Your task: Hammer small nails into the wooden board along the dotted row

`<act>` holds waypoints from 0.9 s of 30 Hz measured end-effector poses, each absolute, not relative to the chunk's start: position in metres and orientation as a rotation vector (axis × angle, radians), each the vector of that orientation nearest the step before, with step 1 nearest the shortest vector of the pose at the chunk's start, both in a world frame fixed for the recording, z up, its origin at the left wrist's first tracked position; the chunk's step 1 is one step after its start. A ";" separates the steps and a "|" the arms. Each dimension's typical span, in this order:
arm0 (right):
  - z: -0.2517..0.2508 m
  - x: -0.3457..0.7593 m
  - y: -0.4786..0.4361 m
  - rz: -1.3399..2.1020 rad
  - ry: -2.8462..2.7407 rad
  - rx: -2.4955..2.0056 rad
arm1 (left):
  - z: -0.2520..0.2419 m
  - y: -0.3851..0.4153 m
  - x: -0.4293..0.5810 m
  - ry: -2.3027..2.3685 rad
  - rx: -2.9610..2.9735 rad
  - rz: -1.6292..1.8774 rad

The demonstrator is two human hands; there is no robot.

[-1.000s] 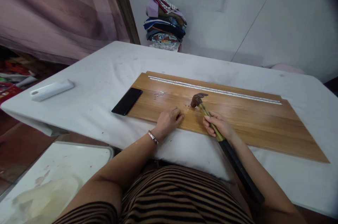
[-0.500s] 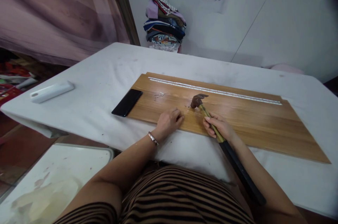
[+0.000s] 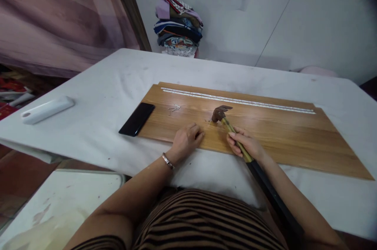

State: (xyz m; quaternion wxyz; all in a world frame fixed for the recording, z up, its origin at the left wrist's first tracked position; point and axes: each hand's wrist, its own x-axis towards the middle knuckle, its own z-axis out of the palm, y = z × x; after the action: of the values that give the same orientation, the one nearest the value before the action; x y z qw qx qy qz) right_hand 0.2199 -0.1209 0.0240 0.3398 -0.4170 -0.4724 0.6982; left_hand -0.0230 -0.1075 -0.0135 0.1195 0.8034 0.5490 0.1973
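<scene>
My right hand [image 3: 245, 144] is wrapped round the upper handle of a claw hammer [image 3: 219, 114], just below its rusty brown head. The head rests on or just over a wooden board [image 3: 282, 132], with its claw pointing up and right. The black lower grip slants back under my right forearm. Close to the near edge of the board lies my left hand [image 3: 188, 138], its fingers curled in and no object showing in them. A few small dark specks [image 3: 207, 121] lie between it and the hammer head. Left of them is a little group of nails [image 3: 174, 108].
A black phone [image 3: 137, 119] lies across the board's left end. Two pale measuring strips [image 3: 235, 101] run along the far side. On the white-covered table [image 3: 97, 97] lies a white plastic handle-like object [image 3: 47, 109]. Folded clothes [image 3: 178, 26] are stacked by the wall.
The view has shifted slightly, so the phone, nails and board's left end sit a little further left. Both hands and the hammer have hardly moved.
</scene>
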 end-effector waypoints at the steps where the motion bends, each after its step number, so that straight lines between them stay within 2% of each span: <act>1: 0.025 0.220 -0.121 1.821 -1.223 -1.076 | -0.013 -0.108 -0.023 1.605 2.345 0.575; 19: 0.029 0.215 -0.127 1.856 -1.143 -1.131 | -0.011 -0.108 -0.029 1.421 2.287 0.656; 27: 0.044 0.212 -0.131 1.785 -1.144 -1.186 | -0.017 -0.103 -0.033 1.291 2.237 0.802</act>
State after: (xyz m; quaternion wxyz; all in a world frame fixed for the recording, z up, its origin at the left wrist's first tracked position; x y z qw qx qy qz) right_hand 0.2118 -0.1313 0.0437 0.3486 -0.4577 -0.4414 0.6886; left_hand -0.0330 -0.1031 -0.0171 0.2166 0.8075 0.4661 0.2894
